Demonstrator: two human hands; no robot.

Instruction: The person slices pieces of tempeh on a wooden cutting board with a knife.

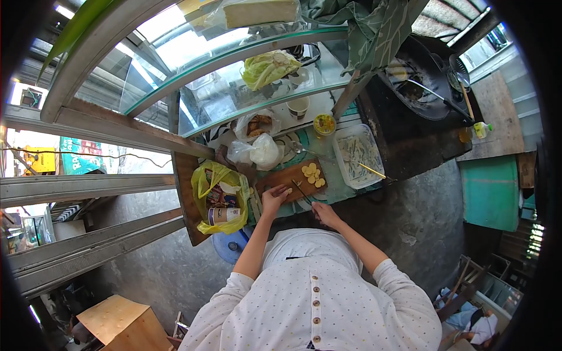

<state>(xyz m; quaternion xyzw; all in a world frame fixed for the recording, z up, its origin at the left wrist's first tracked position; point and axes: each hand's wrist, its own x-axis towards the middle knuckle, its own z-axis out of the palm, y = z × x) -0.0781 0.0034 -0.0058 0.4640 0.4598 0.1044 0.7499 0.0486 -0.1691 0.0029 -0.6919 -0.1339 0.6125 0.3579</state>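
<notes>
A wooden cutting board (pixel 280 177) lies at the counter's front edge. Round pale yellow slices (pixel 313 174), of a food I cannot name for sure, are grouped on its right side. My right hand (pixel 325 214) is closed around the handle of a knife (pixel 302 192), whose dark, narrow blade points up and left over the board. At the board's lower left, my left hand (pixel 275 198) is closed, its fingertips pinching a small pale piece (pixel 288 191). The blade tip is just right of that piece, apparently not touching it.
Left of the board stands a yellow plastic bag (pixel 202 193) with packets and a cup. Behind are a knotted white bag (pixel 267 153) and a small yellow-filled tub (pixel 324 124). A clear container (pixel 351 155) sits right, near a black wok (pixel 418 88). A glass shelf (pixel 234 105) overhangs the counter.
</notes>
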